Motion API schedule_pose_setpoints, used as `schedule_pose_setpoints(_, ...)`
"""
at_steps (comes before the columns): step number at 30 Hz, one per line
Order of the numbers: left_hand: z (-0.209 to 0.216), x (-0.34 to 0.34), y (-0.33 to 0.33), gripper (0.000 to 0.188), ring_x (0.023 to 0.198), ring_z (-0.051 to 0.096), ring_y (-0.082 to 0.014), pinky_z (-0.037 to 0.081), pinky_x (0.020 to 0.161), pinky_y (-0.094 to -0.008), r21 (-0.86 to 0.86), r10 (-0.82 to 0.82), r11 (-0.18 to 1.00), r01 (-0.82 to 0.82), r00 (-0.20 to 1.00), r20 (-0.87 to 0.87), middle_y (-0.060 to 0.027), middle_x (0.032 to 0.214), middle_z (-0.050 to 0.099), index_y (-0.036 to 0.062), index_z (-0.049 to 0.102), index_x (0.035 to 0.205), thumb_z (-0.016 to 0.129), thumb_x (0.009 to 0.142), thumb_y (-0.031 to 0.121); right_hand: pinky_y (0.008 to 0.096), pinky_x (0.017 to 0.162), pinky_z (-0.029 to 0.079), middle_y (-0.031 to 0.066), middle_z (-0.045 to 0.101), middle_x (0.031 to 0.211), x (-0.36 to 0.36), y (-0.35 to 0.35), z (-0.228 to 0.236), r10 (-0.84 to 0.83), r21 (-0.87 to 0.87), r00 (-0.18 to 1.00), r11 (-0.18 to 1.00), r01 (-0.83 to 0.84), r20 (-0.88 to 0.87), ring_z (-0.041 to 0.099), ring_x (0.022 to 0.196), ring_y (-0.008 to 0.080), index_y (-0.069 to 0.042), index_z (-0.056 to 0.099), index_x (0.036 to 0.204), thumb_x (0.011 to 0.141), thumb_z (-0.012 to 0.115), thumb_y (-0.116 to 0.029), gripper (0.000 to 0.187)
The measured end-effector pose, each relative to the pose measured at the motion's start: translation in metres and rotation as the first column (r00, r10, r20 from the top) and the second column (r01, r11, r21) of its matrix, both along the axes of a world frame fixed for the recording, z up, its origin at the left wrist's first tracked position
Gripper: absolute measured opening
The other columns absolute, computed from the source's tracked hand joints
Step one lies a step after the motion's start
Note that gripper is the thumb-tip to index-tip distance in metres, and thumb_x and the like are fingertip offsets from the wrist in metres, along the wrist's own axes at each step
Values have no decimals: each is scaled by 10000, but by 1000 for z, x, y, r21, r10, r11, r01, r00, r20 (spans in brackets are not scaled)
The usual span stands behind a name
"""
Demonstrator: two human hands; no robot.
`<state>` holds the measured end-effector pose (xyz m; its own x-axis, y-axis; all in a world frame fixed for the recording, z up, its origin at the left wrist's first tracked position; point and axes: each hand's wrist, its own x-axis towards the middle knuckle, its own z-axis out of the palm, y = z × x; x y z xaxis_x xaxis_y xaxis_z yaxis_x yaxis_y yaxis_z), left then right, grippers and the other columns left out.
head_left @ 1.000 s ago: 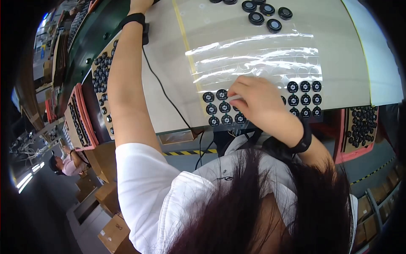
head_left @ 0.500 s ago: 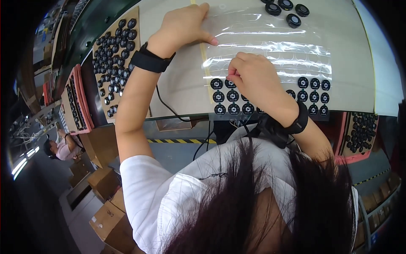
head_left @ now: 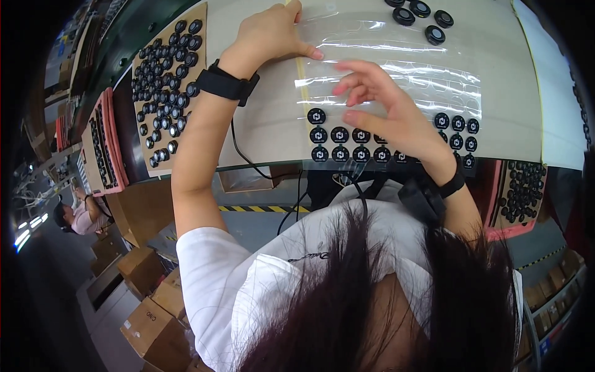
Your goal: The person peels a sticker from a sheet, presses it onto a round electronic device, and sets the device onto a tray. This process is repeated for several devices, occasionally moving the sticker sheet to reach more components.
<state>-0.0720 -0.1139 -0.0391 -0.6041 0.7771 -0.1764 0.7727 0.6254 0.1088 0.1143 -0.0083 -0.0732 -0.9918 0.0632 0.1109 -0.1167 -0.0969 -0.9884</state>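
Note:
A clear plastic sheet [head_left: 396, 46] lies on the worktable, with rows of round black stickers [head_left: 339, 134] bearing white marks along its near part. My left hand [head_left: 269, 34] rests at the sheet's left edge, thumb and index finger spread and pressing on it. Over the sticker rows hovers my right hand [head_left: 390, 111], its fingers apart and slightly curled. Its thumb tip is close to the top sticker row, beside a bare spot. No sticker shows between its fingers, though their undersides are hidden. Black bands circle both wrists.
Several round black parts [head_left: 435, 35] sit beyond the sheet. A cardboard sheet [head_left: 197, 62] at left carries many more. Pink-edged trays [head_left: 110, 142] of such parts stand at both sides. A black cable [head_left: 238, 146] crosses the table's front edge. A person [head_left: 80, 214] works far left.
My right hand has opened from a pinch and lifted off the stickers. The second sticker in the top row is gone from its place. My left hand stays put.

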Motion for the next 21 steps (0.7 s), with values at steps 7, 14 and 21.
schedule_pose_setpoints(7,-23,-17,-12,602,659,550,-263,423,584,-340,117,-27,993,23,999,34,-110,747,549,54,486,866,778,509,440,320,709,426,71,558,793,-8,-31,-5,-79,543,997,838,53,25,500,725,217,-190,265,1368,711,636,-14,775)
schedule_pose_setpoints(14,-18,-12,-15,695,758,566,-299,443,634,-372,119,-21,993,11,996,82,-117,831,556,56,493,907,756,480,537,357,677,425,60,537,709,-14,-43,-8,-123,630,990,764,140,-72,515,701,247,-180,287,1357,703,625,-2,757)
schedule_pose_setpoints(21,-11,-8,-3,708,824,578,-302,456,662,-376,32,12,999,-15,994,106,-119,880,566,51,500,948,754,485,523,330,695,426,36,553,727,-4,-28,31,-26,423,1000,906,29,-12,513,670,183,-165,279,1361,691,623,13,774)
